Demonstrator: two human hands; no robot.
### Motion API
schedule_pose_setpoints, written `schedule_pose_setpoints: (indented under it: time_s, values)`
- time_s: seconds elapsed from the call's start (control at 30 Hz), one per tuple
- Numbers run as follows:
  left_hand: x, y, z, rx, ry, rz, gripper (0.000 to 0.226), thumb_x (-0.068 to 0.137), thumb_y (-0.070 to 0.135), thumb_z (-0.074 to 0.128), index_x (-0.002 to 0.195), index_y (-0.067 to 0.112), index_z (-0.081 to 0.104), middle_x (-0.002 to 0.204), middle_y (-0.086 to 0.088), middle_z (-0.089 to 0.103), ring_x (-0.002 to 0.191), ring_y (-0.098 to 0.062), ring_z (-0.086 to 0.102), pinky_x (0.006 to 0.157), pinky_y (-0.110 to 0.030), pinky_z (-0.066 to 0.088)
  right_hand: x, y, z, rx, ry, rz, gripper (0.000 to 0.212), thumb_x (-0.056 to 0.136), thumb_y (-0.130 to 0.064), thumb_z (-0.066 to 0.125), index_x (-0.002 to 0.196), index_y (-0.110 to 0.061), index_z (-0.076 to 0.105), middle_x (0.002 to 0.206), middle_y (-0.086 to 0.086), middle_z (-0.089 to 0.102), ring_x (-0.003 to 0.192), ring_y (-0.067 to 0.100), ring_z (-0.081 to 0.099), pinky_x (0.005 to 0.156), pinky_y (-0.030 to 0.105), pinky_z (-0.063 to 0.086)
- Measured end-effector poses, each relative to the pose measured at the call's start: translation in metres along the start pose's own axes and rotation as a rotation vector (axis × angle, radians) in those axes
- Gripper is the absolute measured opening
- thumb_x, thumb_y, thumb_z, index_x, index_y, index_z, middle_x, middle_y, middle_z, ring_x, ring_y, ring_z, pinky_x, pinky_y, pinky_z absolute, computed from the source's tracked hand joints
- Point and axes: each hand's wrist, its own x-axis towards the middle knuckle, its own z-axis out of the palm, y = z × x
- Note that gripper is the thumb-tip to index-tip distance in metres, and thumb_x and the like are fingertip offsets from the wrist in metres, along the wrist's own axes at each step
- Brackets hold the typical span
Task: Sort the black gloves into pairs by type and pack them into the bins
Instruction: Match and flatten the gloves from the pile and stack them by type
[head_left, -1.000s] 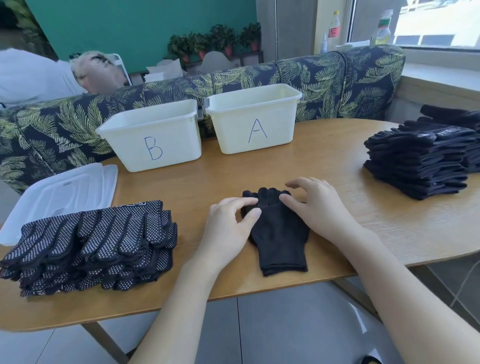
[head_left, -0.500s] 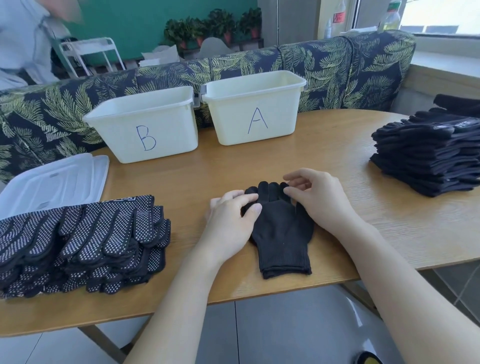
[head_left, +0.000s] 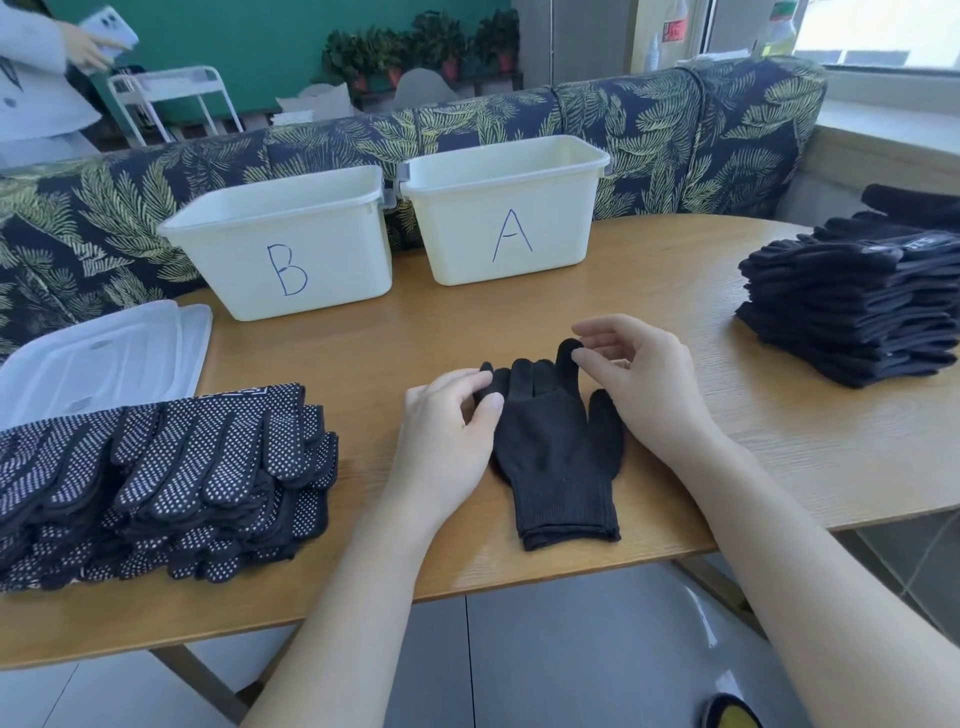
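Observation:
A plain black knit glove pair (head_left: 558, 457) lies flat near the table's front edge, cuffs toward me. My left hand (head_left: 447, 441) pinches the fingertips on the glove's left side. My right hand (head_left: 641, 384) pinches the tip of the glove's index finger, lifting it a little. A stack of white-dotted black gloves (head_left: 156, 478) sits at the left. At the right stands a pile of plain black gloves (head_left: 852, 306). Two cream bins stand at the back: bin B (head_left: 291, 244) and bin A (head_left: 506, 208).
Clear plastic lids (head_left: 98, 353) lie at the far left of the wooden table (head_left: 727, 467). A leaf-print sofa back (head_left: 649, 130) runs behind the bins. A person holding a phone (head_left: 47, 67) stands at the back left.
My right hand has shifted right and drawn one glove finger out and up. The glove's thumb now shows at its right side. The view has tilted, and the person behind has stood up.

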Motion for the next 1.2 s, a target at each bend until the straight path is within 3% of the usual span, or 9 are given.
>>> schedule_pose_setpoints:
  time_s: [0.17, 0.37, 0.47, 0.67, 0.9, 1.07, 1.2]
  values:
    - [0.0, 0.0, 0.001, 0.16, -0.05, -0.039, 0.042, 0.103, 0.04, 0.052, 0.143, 0.027, 0.056, 0.15, 0.013, 0.049, 0.141, -0.014, 0.029, 0.116, -0.038, 0.023, 0.0, 0.003, 0.001, -0.058, -0.041, 0.033, 0.024, 0.092, -0.019, 0.073, 0.116, -0.024, 0.071, 0.096, -0.015, 0.071, 0.092, 0.0, 0.065, 0.076, 0.004, 0.047]
    - [-0.008, 0.002, 0.001, 0.204, -0.038, -0.02, 0.049, 0.103, 0.047, 0.05, 0.149, 0.031, 0.049, 0.156, 0.008, 0.042, 0.144, -0.015, 0.025, 0.117, -0.04, 0.02, -0.004, -0.002, 0.001, -0.107, -0.058, 0.032, 0.024, 0.093, -0.033, 0.071, 0.116, -0.028, 0.07, 0.101, -0.018, 0.07, 0.098, -0.002, 0.062, 0.076, 0.006, 0.04]
    - [-0.016, 0.002, 0.0, 0.197, -0.036, 0.011, 0.051, 0.101, 0.051, 0.051, 0.148, 0.032, 0.049, 0.156, 0.009, 0.042, 0.144, -0.011, 0.024, 0.118, -0.038, 0.019, -0.003, -0.009, 0.004, -0.147, -0.134, 0.017, 0.026, 0.094, -0.038, 0.07, 0.118, -0.029, 0.07, 0.11, -0.016, 0.068, 0.1, 0.002, 0.059, 0.086, 0.017, 0.043]
    - [-0.025, 0.003, -0.003, 0.295, -0.12, 0.023, 0.066, 0.096, 0.068, 0.045, 0.153, 0.035, 0.041, 0.16, 0.013, 0.034, 0.146, -0.01, 0.018, 0.116, -0.039, 0.015, 0.017, -0.015, 0.018, -0.372, -0.298, 0.032, 0.041, 0.091, -0.055, 0.065, 0.125, -0.031, 0.065, 0.126, -0.006, 0.06, 0.125, 0.019, 0.05, 0.11, 0.046, 0.038]
    - [-0.026, 0.003, -0.003, 0.41, -0.176, 0.021, 0.073, 0.096, 0.074, 0.033, 0.157, 0.034, 0.033, 0.164, 0.01, 0.028, 0.149, -0.012, 0.013, 0.12, -0.041, 0.012, 0.031, -0.018, 0.029, -0.381, -0.352, 0.031, 0.007, 0.091, -0.039, 0.071, 0.092, -0.032, 0.071, 0.101, -0.01, 0.065, 0.108, 0.018, 0.056, 0.105, 0.048, 0.041]
    - [-0.027, 0.003, -0.004, 0.414, -0.173, 0.012, 0.075, 0.097, 0.073, 0.033, 0.159, 0.03, 0.029, 0.165, 0.007, 0.027, 0.15, -0.014, 0.013, 0.12, -0.042, 0.012, 0.033, -0.021, 0.032, -0.28, -0.318, 0.022, 0.01, 0.09, -0.04, 0.072, 0.081, -0.042, 0.067, 0.098, -0.015, 0.067, 0.104, 0.018, 0.058, 0.104, 0.049, 0.044]
    - [-0.027, 0.004, -0.004, 0.399, -0.163, 0.014, 0.077, 0.097, 0.072, 0.035, 0.16, 0.029, 0.025, 0.164, 0.008, 0.027, 0.15, -0.013, 0.014, 0.121, -0.041, 0.013, 0.039, -0.026, 0.039, -0.224, -0.336, 0.03, 0.005, 0.088, -0.043, 0.075, 0.085, -0.04, 0.073, 0.105, -0.012, 0.07, 0.11, 0.018, 0.06, 0.103, 0.046, 0.047]
